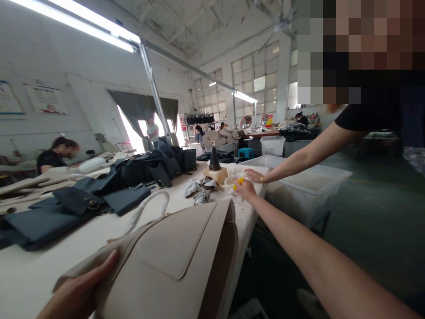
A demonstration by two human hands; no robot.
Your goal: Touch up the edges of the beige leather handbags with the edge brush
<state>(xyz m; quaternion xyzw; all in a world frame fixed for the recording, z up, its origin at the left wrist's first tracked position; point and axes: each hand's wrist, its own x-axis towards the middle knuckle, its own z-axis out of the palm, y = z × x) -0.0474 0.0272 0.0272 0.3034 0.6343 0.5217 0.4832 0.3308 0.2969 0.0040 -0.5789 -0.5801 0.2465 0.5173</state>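
Observation:
My left hand (84, 283) grips the left side of a beige leather bag (172, 248), thumb on top, near the table's front. The bag lies on its side, its open edge facing right. Farther off, my right hand (246, 189) is closed around a small yellow object (238, 183), perhaps a tool handle; its working end cannot be made out. Beside that hand are a pale sponge-like block (216, 175) with a black cone-shaped bottle (214, 158) on it, and crumpled rags (199, 188). A white-wrapped bag handle (146, 210) arches behind the bag.
Dark navy bags (133, 177) are piled along the left of the white-covered table (29, 270). A co-worker's hand (255, 175) rests on the table's far right corner, close to my right hand. A large translucent plastic bin (308, 186) stands right of the table.

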